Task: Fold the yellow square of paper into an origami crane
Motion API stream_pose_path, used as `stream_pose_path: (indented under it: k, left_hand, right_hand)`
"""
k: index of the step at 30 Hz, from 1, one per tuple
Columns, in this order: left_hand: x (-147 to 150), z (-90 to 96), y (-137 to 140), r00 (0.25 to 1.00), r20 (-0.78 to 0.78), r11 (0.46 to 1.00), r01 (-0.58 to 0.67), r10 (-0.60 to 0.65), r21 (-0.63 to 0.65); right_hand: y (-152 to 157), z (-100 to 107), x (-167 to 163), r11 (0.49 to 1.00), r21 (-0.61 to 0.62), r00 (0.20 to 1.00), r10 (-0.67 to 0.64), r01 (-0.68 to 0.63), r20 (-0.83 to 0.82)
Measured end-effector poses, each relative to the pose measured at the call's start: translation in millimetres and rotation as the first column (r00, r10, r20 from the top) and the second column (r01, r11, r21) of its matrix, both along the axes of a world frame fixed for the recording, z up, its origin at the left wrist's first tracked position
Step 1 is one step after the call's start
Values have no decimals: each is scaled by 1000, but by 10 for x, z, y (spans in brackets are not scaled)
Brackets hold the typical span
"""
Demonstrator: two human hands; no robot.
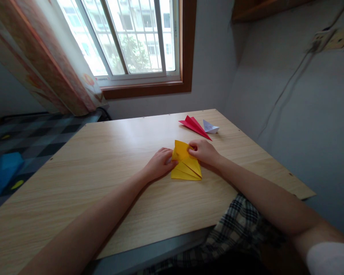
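Between my hands is a piece of folded yellow paper, creased into slanting flaps in its lower part, with the upper part lifted off the table. My left hand grips its left edge, thumb on top and the other fingers partly behind the sheet. At the upper right edge, my right hand pinches the paper between thumb and curled fingers. Just beyond my right hand lie a red paper plane and a small white paper boat, close beside each other.
The wooden table reaches back toward a window with a curtain at left. A blue object rests on a checked cloth left of the table. On the right wall, a cable hangs from a socket.
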State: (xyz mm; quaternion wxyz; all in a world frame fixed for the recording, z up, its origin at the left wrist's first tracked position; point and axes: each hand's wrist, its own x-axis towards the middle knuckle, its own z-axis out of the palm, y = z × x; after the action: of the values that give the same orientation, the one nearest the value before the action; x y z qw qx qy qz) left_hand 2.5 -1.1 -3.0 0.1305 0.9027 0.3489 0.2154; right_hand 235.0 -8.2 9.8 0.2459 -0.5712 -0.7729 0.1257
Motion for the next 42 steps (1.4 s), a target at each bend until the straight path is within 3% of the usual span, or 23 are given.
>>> stream_pose_path:
  k: [7, 10, 15, 19, 25, 31, 35, 42]
  left_hand:
    - [-14, -49, 40, 996, 31, 996, -84, 83, 41]
    - [-15, -50, 47, 996, 29, 995, -88, 87, 40]
    - [-1, -16, 9, 999, 7, 997, -46, 45, 64]
    - [18, 4, -18, 1000, -6, 997, 24, -23, 69]
    - [26, 3, -8, 998, -12, 996, 57, -56, 70]
    - [30, -6, 1, 998, -24, 997, 61, -60, 55]
    - [27, 16, -4, 999, 4, 999, 44, -44, 14]
    - [15, 45, -34, 991, 96, 988, -81, 94, -133]
  right_hand:
    - [-9, -1, 22, 999, -20, 998, 38, -39, -48]
    - [4, -37, 27, 995, 33, 991, 97, -94, -98]
    - [8, -27, -2, 926, 221, 922, 347, -308, -172]
    - [-55, 37, -71, 888, 273, 880, 429, -369, -205]
    - [-93, 66, -119, 907, 252, 907, 385, -338, -168]
    - [-109, 71, -115, 892, 316, 899, 393, -323, -192]
    - [-108, 74, -106, 928, 278, 883, 335, -249, -329]
    - [76, 48, 66, 984, 78, 796, 178, -163, -578]
